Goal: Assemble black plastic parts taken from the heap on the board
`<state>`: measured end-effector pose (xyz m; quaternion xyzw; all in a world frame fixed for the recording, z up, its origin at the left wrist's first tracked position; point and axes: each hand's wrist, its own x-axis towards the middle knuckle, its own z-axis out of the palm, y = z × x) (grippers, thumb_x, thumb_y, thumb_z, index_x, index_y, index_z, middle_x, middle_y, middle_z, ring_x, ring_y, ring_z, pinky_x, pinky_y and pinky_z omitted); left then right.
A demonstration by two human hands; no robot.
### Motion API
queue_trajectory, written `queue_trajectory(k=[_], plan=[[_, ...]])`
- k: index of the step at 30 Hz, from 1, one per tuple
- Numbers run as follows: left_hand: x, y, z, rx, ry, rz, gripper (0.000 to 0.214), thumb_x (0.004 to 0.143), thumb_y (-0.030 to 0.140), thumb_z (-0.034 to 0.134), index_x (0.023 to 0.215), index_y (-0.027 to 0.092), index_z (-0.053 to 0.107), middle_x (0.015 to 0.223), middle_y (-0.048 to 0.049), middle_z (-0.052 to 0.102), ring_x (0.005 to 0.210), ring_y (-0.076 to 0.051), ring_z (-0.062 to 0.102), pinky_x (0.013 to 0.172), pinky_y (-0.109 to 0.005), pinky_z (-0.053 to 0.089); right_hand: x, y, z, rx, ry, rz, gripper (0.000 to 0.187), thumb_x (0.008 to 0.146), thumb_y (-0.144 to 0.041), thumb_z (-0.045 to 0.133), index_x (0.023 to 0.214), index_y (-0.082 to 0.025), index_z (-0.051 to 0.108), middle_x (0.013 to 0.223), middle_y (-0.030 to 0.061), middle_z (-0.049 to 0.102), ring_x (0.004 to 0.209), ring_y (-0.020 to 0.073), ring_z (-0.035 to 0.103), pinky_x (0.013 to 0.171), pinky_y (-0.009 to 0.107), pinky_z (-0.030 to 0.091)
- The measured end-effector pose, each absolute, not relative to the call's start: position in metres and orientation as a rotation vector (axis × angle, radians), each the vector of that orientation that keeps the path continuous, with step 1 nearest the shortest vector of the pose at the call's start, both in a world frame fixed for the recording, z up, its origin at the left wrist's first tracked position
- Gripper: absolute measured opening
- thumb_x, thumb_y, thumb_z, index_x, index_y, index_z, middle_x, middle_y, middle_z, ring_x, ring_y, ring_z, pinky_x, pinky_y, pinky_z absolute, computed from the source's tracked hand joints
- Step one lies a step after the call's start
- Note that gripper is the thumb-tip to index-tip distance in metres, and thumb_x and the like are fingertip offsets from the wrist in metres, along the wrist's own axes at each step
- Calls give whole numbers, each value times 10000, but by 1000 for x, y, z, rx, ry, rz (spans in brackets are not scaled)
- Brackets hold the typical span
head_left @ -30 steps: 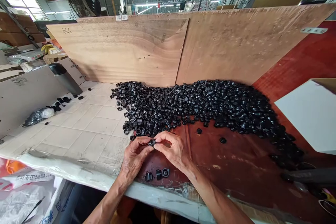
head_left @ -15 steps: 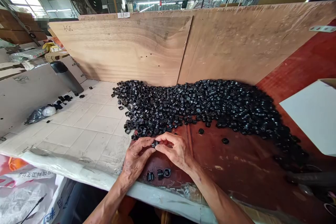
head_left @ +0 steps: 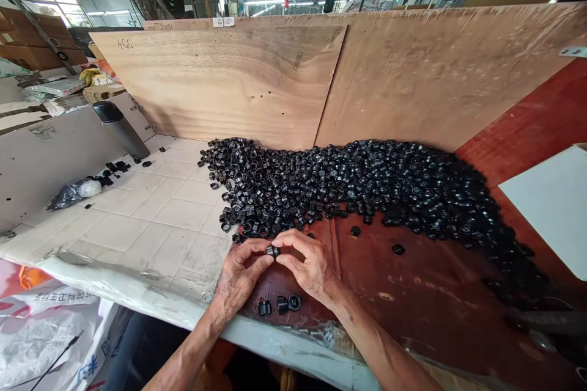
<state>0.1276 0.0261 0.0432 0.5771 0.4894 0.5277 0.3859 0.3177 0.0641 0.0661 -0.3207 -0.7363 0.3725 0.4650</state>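
Between my fingertips, just in front of the heap, is a small black ring-shaped plastic part [head_left: 273, 251]. My left hand [head_left: 241, 272] pinches it from the left with thumb and forefinger. From the other side my right hand [head_left: 308, 266] closes thumb and fingers on it. Whether it is one part or two pressed together I cannot tell. Below the hands, near the table edge, lie a few black plastic parts [head_left: 288, 303]. Behind them spreads a long heap of similar black parts [head_left: 358, 180].
A dark flask [head_left: 121, 129] leans at the left beside a plastic bag [head_left: 68, 194] and scattered black bits. A wooden board [head_left: 220, 82] stands behind the heap. At the right is a white box [head_left: 550, 208]. Two loose black parts lie on the brown surface [head_left: 367, 293].
The whole view has shifted slightly, so things sit a little further right. Both hands keep their pinch on the black part, which shows a bit more between the fingertips.
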Motion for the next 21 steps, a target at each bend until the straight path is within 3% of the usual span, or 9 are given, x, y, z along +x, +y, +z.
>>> queue_trajectory(k=[9,13,16,19,21], plan=[[127,26,36,1602,1236,1411,134,929,300,753,1047,237,763,1070,-50,772,1015,-218,727,951,-359,591,314,63,65,-932,-1695,1038,163,878,-237,682,1039,-222,703,977,44,763,841,190,728,773,275,591],[126,26,32,1745,1201,1400,173,970,261,704,1138,252,743,1142,-65,760,1072,-219,721,971,-372,587,313,62,60,-1019,-1736,984,260,970,-339,629,1186,-198,657,769,11,717,651,164,683,617,241,545],[126,25,32,1706,1209,1385,174,975,261,697,1144,253,739,1142,-63,754,1078,-220,718,979,-370,585,314,60,63,-1019,-1843,897,242,1012,-348,576,1174,-195,670,699,-4,680,616,159,650,603,242,508],[127,25,34,1608,1233,1414,150,961,294,714,1096,235,741,1108,-62,752,1034,-221,723,965,-371,593,316,59,66,-976,-1892,900,185,996,-319,579,1061,-200,706,764,16,706,665,163,663,612,240,495],[127,25,35,1594,1228,1419,152,960,304,713,1092,234,741,1108,-61,748,1039,-222,718,969,-371,592,316,60,67,-1001,-1903,861,274,999,-346,571,789,-204,675,630,-6,624,565,144,586,558,243,441]])
